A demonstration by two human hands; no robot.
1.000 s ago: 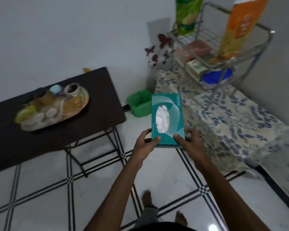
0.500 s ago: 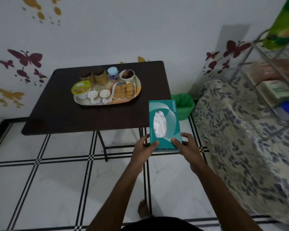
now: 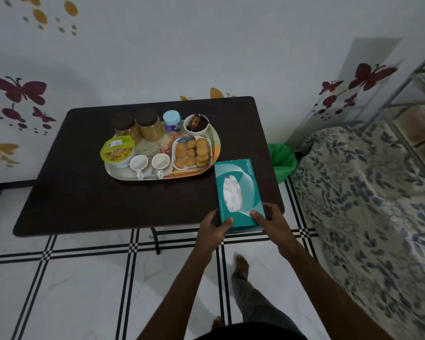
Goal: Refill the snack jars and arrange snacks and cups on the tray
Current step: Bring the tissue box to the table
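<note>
Teal tissue box [image 3: 238, 192] x1, both hands gripping | jars x3 | cups x2 | biscuits x9

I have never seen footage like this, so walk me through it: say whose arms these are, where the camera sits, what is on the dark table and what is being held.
There is no machine here. A person wears a camera on the head, looking forward and down, so the two arms are the person's own. The left hand and right hand grip the near end of a teal tissue box over the near right corner of the dark table. On the table stands an oval tray carrying two brown-lidded jars, a small blue-lidded jar, a bowl of dark snacks, a plate of biscuits, two white cups and a yellow-lidded snack cup.
</note>
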